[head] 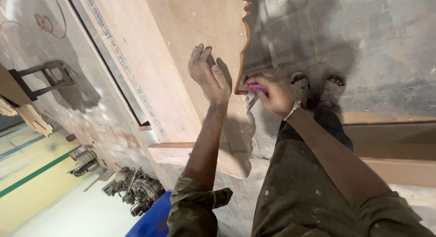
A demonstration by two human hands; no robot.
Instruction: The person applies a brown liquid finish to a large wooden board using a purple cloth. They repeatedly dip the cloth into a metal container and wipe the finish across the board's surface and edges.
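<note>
The left hand [208, 74] rests open, fingers spread, flat on the broad light-brown wooden panel with a scalloped carved edge [200, 32]. Just beside it, the right hand [271, 94] is clamped around a small pink-handled tool [255, 87] pressed against that wavy edge, above the sandalled feet [318, 87] on the dusty concrete floor [386, 46].

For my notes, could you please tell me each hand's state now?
Left hand: open, against the wooden panel.
Right hand: closed on a pink tool.

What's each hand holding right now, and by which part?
The right hand grips a small pink tool around its body, at the carved edge of the wooden panel. The left hand holds nothing, lying open on the panel's face.
</note>
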